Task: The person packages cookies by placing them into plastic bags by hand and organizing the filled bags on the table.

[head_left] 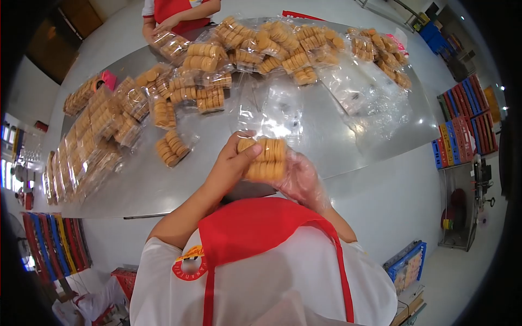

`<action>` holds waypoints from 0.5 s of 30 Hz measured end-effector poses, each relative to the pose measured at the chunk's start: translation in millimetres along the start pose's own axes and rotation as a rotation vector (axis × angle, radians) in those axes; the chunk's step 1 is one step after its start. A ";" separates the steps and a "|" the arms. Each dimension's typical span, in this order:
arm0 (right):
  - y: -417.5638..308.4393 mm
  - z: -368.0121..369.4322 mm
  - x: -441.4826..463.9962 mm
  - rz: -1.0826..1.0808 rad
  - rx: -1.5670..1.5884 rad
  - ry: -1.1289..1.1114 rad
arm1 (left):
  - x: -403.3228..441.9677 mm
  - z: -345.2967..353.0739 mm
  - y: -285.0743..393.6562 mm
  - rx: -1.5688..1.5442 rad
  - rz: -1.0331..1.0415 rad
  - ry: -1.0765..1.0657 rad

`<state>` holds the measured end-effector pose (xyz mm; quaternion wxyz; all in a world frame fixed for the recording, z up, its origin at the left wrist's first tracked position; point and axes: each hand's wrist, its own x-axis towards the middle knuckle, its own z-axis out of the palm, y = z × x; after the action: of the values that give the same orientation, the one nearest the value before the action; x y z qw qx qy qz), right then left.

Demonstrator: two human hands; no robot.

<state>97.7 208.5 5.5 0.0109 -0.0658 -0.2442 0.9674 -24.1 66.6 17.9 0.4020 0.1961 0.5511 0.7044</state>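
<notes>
A clear bag of round golden cookies (267,160), stacked in two rows, is held up over the near edge of the table. My left hand (232,162), bare, grips its left side with the thumb across the front. Around the right side wraps my right hand (302,178), in a clear plastic glove, its fingers partly hidden behind the bag. Just beyond my hands, flat clear plastic bags (280,106) lie on the metal table (209,141). A single cookie pack (172,148) rests to the left of my left hand.
Many cookie packs (204,57) are heaped along the far side, with more lined up at the left (87,141). Loose clear plastic (370,98) spreads at the right. Across the table stands a person in a red apron (182,13). Colourful stacked crates (462,122) stand right.
</notes>
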 end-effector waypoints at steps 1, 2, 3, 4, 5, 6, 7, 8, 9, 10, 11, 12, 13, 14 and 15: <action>9.3 -3.2 1.8 -0.064 -0.021 0.037 | -4.7 -3.4 1.3 -0.028 -0.041 0.006; 12.6 -4.6 0.3 -0.045 -0.130 0.078 | -9.0 -5.6 1.0 -0.058 -0.083 0.009; 13.5 1.5 -2.2 -0.027 -0.240 0.122 | -13.6 -5.5 -1.5 -0.068 -0.052 0.030; 14.9 4.9 -4.3 -0.009 -0.350 0.167 | -18.5 -4.2 -5.1 -0.079 -0.021 0.050; 17.4 5.5 -3.3 0.003 -0.400 0.206 | -22.0 -3.8 -8.3 -0.090 0.010 0.070; 20.3 6.4 0.0 0.015 -0.451 0.245 | -23.5 -7.2 -13.2 -0.110 -0.008 0.089; 23.5 7.4 2.8 0.028 -0.503 0.282 | -24.4 -13.0 -19.6 -0.130 -0.025 0.109; 26.8 8.0 4.3 0.017 -0.526 0.299 | -26.4 -17.6 -23.3 -0.151 -0.042 0.131; 29.5 8.3 6.1 0.006 -0.551 0.314 | -28.8 -20.2 -23.8 -0.177 -0.045 0.155; 31.6 9.4 7.9 -0.005 -0.577 0.328 | -31.0 -22.6 -24.2 -0.205 -0.047 0.180; 32.8 12.3 9.1 -0.018 -0.549 0.316 | -33.3 -24.7 -24.6 -0.233 -0.048 0.205; 33.1 17.0 10.1 -0.031 -0.522 0.302 | -36.0 -26.4 -24.6 -0.256 -0.049 0.210; 33.6 20.0 11.2 -0.044 -0.494 0.289 | -39.0 -27.8 -24.1 -0.279 -0.051 0.215; 34.0 20.8 12.8 -0.017 -0.502 0.303 | -41.9 -28.3 -23.2 -0.302 -0.053 0.219; 33.7 21.3 14.7 0.008 -0.511 0.319 | -44.3 -26.8 -18.6 -0.341 -0.082 0.234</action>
<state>80.7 169.5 6.4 0.0281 -0.2185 -0.4745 0.8523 -10.3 16.7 -0.6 0.3907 0.0195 0.4744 0.7886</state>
